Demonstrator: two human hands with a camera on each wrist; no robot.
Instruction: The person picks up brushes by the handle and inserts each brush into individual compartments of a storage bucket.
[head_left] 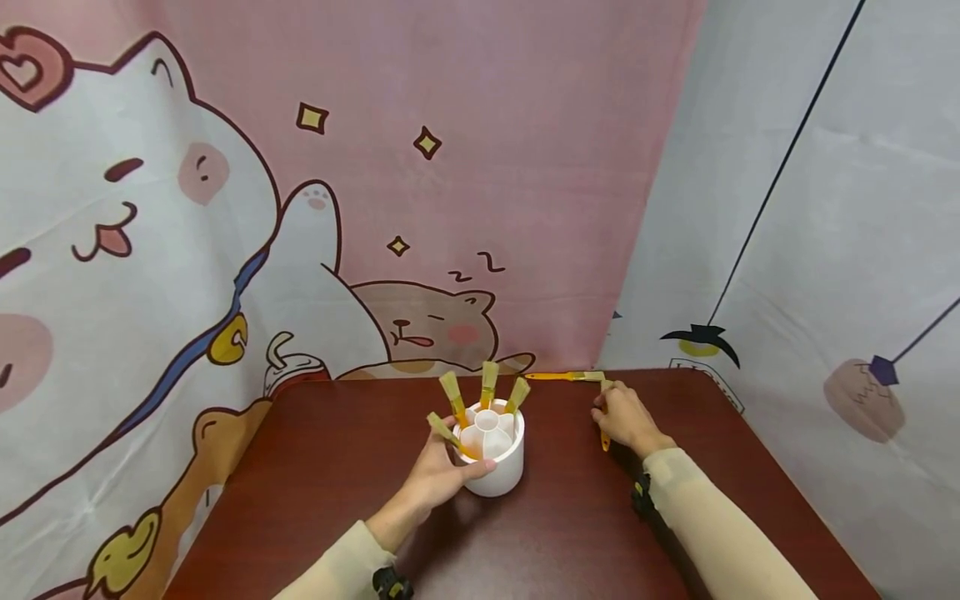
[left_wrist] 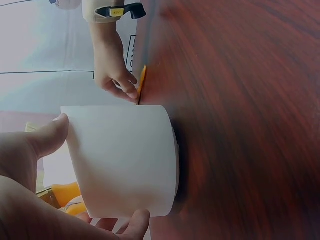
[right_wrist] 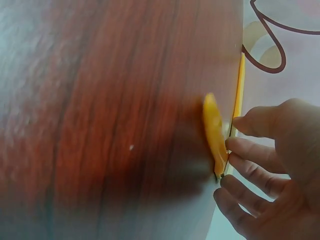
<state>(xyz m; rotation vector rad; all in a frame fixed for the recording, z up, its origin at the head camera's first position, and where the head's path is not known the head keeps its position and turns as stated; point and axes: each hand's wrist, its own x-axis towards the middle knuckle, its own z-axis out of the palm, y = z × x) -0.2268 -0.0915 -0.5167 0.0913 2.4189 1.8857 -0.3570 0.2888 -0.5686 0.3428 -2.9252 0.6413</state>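
Note:
My left hand grips the side of a white round brush holder, its thumb near the rim. The holder has petal-shaped compartments, and several paintbrushes with yellow handles stand in it, pale bristles up. In the left wrist view the holder's smooth wall fills the middle. My right hand is over another paintbrush lying on the table. In the right wrist view its fingertips are right at that brush's yellow handle, thumb and fingers spread apart.
One more yellow-handled paintbrush lies along the back edge of the dark red-brown table. Printed cloth with cartoon animals hangs behind the table and at its sides.

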